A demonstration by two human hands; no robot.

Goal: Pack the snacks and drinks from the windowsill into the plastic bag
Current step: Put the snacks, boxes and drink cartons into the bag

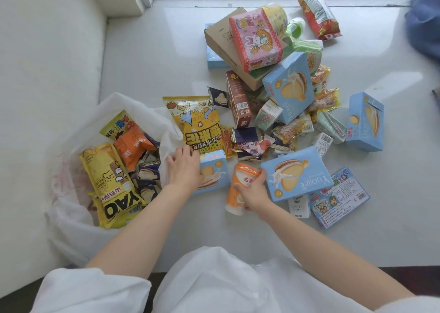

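Observation:
A white plastic bag point(71, 219) lies open at the left of the windowsill point(147, 62). Inside it are yellow snack packs point(112, 184), an orange pack point(132, 146) and several small dark packets. My left hand point(184, 167) rests on a small light-blue biscuit box point(214, 172) beside the bag's rim. My right hand point(253, 190) grips an orange and white drink cup point(240, 188) lying on its side. A yellow popcorn bag point(200, 124) lies just beyond my left hand.
A heap of snacks fills the middle: blue biscuit boxes point(289, 86), a pink rabbit box point(256, 38), a brown carton point(222, 43), a brown box point(238, 98), green bottles point(297, 31), a red noodle pack point(319, 14). A blue cloth point(426, 26) lies at the right edge.

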